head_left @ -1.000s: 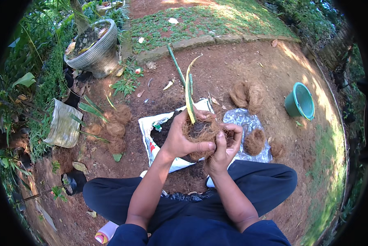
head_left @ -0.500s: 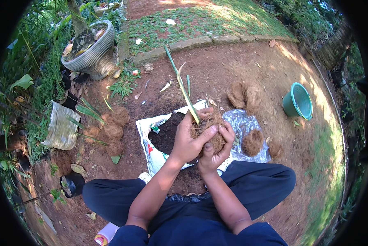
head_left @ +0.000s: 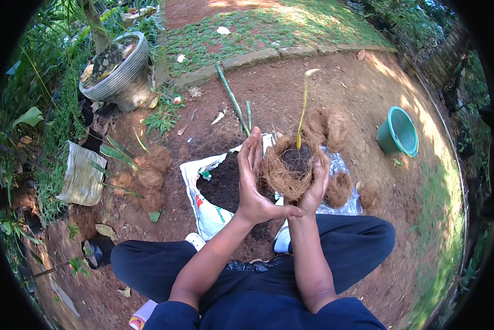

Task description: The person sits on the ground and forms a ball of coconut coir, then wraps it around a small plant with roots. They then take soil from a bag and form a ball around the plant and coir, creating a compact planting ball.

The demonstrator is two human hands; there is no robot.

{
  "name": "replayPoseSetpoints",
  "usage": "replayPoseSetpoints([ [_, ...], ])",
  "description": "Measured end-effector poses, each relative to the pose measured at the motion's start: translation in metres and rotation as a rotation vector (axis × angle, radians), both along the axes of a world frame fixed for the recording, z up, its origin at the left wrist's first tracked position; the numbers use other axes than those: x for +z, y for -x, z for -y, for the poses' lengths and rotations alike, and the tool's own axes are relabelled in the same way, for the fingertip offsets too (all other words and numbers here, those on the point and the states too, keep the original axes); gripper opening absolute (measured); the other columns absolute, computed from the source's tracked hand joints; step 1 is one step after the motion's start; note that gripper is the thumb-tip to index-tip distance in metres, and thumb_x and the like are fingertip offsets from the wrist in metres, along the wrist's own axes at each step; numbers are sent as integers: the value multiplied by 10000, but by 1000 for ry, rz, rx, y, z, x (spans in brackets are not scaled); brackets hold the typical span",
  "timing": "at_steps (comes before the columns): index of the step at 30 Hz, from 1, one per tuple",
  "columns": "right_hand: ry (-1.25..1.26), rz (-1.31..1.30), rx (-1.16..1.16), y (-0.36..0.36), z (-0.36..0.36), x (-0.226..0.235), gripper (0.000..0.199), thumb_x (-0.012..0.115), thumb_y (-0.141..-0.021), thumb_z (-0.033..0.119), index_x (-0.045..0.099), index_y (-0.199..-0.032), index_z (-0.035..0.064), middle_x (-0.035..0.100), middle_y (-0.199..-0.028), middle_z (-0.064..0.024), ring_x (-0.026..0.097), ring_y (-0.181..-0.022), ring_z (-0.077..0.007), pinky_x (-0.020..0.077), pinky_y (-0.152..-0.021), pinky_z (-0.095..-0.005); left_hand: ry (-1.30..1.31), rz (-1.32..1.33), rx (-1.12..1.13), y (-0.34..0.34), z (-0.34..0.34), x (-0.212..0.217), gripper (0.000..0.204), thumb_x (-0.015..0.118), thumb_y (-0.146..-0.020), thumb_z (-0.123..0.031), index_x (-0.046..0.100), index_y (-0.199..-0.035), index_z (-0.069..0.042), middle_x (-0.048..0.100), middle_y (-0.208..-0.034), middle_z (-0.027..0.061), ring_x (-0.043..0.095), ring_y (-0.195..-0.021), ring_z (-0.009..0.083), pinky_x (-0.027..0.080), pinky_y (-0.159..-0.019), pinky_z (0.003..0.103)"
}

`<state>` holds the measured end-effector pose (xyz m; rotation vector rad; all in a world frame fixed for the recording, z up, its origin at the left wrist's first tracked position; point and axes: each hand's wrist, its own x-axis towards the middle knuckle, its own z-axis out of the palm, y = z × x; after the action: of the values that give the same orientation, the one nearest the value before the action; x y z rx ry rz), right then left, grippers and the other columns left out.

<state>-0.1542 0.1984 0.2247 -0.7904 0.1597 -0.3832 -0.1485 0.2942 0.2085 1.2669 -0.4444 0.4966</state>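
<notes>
Round, shaggy brown fibre ball (head_left: 282, 182) grasped by the right hand (head_left: 314, 190); left hand (head_left: 253, 197) released.
The ball lies just right of the left palm, its dark soil core (head_left: 297, 160) facing up; the right hand, nearer, cups its right side. The long axis of the slender yellow leaf (head_left: 302, 113) runs from the core away from the person. Left-thumb contact with the right wrist cannot be determined.

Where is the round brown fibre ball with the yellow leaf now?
In the head view, the ball sits right of centre in the right hand, near the open white sack.
</notes>
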Motion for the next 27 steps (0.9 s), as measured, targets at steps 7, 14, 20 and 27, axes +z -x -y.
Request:
replayPoseSetpoints([
  [7,-39,14,175,11,-4,0,340,667,-864,129,538,-1157,15,604,-1115,-108,610,-983,-185,529,-876,-322,-67,-281,-236,-8,-16,11,1318,959,-502,-421,189,-1481,9,452,-1403,156,481,-1263,241,380,-1086,381],
  [14,187,89,180,12,-4,-12,331,695,-810,147,594,-1090,0,573,-1185,-135,564,-1084,-218,442,-981,-372,-184,-243,-491,-18,-40,28,911,913,-570,-336,506,-1297,31,540,-1326,170,527,-1220,241,405,-1051,384],
  [20,643,190,-204,14,-4,-7,232,624,-874,200,645,-979,-5,551,-1071,-119,528,-1041,-214,402,-943,-341,-143,-238,-516,-20,-36,31,731,886,-604,-257,555,-1203,-2,551,-1300,177,548,-1192,246,417,-1034,394],
  [27,703,222,-168,11,8,3,126,621,-861,120,572,-821,11,472,-914,-72,474,-881,-177,396,-845,-316,-206,-300,-674,-20,-37,36,721,897,-591,-243,554,-1181,-10,592,-1188,125,572,-1106,208,436,-992,370],
])
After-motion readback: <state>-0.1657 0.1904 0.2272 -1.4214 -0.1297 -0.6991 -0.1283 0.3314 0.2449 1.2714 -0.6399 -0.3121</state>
